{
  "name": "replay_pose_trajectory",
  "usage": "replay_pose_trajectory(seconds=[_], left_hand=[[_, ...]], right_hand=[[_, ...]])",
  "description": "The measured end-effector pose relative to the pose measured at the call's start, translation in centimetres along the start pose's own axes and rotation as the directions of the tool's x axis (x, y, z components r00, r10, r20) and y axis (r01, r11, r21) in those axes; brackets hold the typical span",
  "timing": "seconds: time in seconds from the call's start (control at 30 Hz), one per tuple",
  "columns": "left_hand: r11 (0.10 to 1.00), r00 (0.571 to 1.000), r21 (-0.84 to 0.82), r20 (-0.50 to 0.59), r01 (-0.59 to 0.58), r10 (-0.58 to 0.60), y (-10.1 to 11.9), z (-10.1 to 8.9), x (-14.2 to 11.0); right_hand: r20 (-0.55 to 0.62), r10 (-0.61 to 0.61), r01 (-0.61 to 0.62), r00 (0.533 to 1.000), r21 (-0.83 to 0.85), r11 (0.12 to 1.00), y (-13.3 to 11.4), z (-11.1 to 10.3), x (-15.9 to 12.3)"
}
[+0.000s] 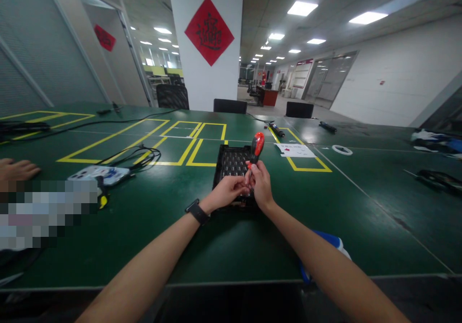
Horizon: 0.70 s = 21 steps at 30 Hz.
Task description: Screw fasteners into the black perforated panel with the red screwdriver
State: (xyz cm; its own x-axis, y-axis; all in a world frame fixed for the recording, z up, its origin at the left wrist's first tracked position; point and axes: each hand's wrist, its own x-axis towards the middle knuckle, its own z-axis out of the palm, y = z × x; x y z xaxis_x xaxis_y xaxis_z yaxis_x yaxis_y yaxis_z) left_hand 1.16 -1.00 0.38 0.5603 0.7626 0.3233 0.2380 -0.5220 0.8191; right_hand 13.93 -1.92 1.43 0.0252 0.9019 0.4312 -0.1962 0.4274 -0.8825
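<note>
A screwdriver (257,146) with a red and black handle stands nearly upright, handle up, over a black tray-like case (234,155). My right hand (260,183) is closed around the lower part of the screwdriver, below the thick handle. Beside it, my left hand (233,189), with a dark watch on the wrist, pinches close to the screwdriver's shaft over the near half of the case. What its fingertips hold is too small to make out. Rows of small light marks show inside the case. Both hands hide its near right part.
Yellow tape outlines mark the green table (180,246). A phone (104,174) and cables (147,155) lie left, near another person's hand (16,170). A white paper (295,150), a tape ring (341,150) and a blue-and-white object (327,239) are on the right.
</note>
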Motion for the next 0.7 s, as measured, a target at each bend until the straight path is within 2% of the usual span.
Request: replay_pose_trajectory(seconds=[0.17, 0.33, 0.47, 0.7], left_hand=[[1.000, 0.998, -0.004, 0.050, -0.026, 0.027, 0.09, -0.13, 0.01], [0.999, 1.000, 0.044, 0.016, 0.026, -0.027, -0.08, 0.19, 0.03], [0.996, 1.000, 0.090, -0.007, 0.023, -0.022, -0.19, 0.34, 0.03], [0.999, 1.000, 0.045, -0.009, 0.006, -0.006, 0.22, 0.17, -0.08]], right_hand=[[-0.007, 0.043, -0.042, 0.999, 0.008, 0.999, 0.05, -0.08, 0.03], [-0.033, 0.017, -0.017, 0.999, -0.006, 1.000, -0.21, 0.14, 0.01], [-0.032, 0.008, -0.008, 0.999, 0.004, 1.000, -0.13, 0.18, 0.00], [-0.017, 0.027, -0.027, 0.999, 0.002, 1.000, 0.03, 0.09, 0.02]])
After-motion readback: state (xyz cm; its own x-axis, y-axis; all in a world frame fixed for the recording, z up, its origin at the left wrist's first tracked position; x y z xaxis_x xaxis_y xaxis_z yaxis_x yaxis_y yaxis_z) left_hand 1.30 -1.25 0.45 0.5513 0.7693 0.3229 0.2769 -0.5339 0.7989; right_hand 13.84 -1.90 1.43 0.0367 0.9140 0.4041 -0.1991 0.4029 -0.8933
